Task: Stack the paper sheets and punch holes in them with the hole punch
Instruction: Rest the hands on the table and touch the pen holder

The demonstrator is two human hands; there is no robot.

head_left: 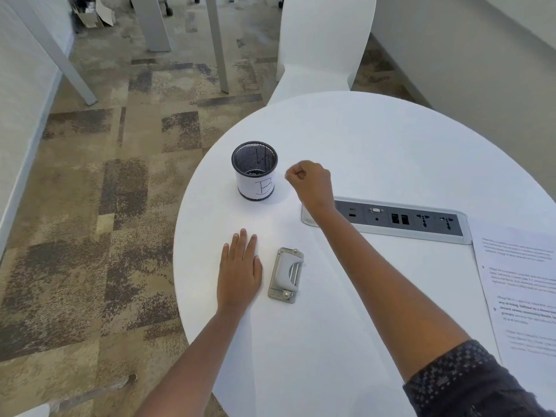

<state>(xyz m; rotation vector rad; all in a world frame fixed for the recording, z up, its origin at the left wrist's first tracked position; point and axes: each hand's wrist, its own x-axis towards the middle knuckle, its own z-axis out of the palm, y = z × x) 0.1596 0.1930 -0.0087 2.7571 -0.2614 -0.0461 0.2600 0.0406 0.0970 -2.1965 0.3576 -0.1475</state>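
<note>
A grey metal hole punch (285, 275) lies on the round white table (376, 139), near its left edge. My left hand (239, 272) rests flat just left of the punch, fingers spread and holding nothing. My right hand (308, 182) is closed in a fist above the table, beside the mesh cup and well behind the punch. Whether it pinches anything thin and white is too faint to tell. Printed paper sheets (517, 296) lie at the table's right edge, far from both hands.
A black mesh pen cup (255, 176) with a white label marked "B" stands behind my left hand. A recessed socket panel (406, 221) runs across the table's middle. A white chair (322, 46) stands behind the table. Carpet and table legs are on the left.
</note>
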